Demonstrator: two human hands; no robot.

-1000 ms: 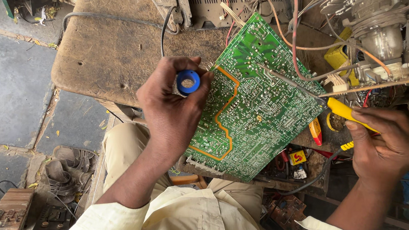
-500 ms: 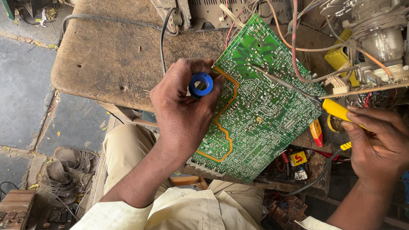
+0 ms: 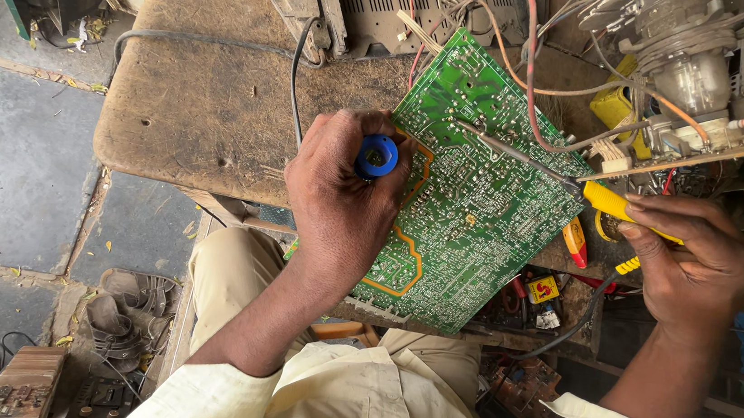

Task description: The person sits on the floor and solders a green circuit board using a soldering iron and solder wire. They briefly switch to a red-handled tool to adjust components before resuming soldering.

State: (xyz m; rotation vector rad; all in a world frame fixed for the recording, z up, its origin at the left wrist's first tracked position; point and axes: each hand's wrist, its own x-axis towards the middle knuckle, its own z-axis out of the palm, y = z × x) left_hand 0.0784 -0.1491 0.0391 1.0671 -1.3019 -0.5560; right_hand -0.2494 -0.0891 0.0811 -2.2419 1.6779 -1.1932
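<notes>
Both hands are busy over the green circuit board (image 3: 473, 201), which leans solder-side up against the edge of the worn wooden surface (image 3: 200, 111), its lower end over the person's lap; tilted that way, the joints face the eyes. The left hand (image 3: 341, 201) is closed in a fist round a blue-capped tool (image 3: 377, 157), seemingly a desoldering pump, held upright with the thumb near the blue end and the fist resting on the board's left edge, which seems to steady both tool and board. The right hand (image 3: 690, 258) pinches the yellow handle of a soldering iron (image 3: 609, 202) like a pen, fingers curled, the thin metal shaft slanting across the board so the tip comes close to the left hand; whether it touches a joint I cannot tell. Red and orange wires (image 3: 529, 88) run from the board's top edge to the opened chassis (image 3: 676, 75) behind, keeping the board tethered close. A yellow-and-red screwdriver (image 3: 575, 242) lies just beside the board's right edge.
</notes>
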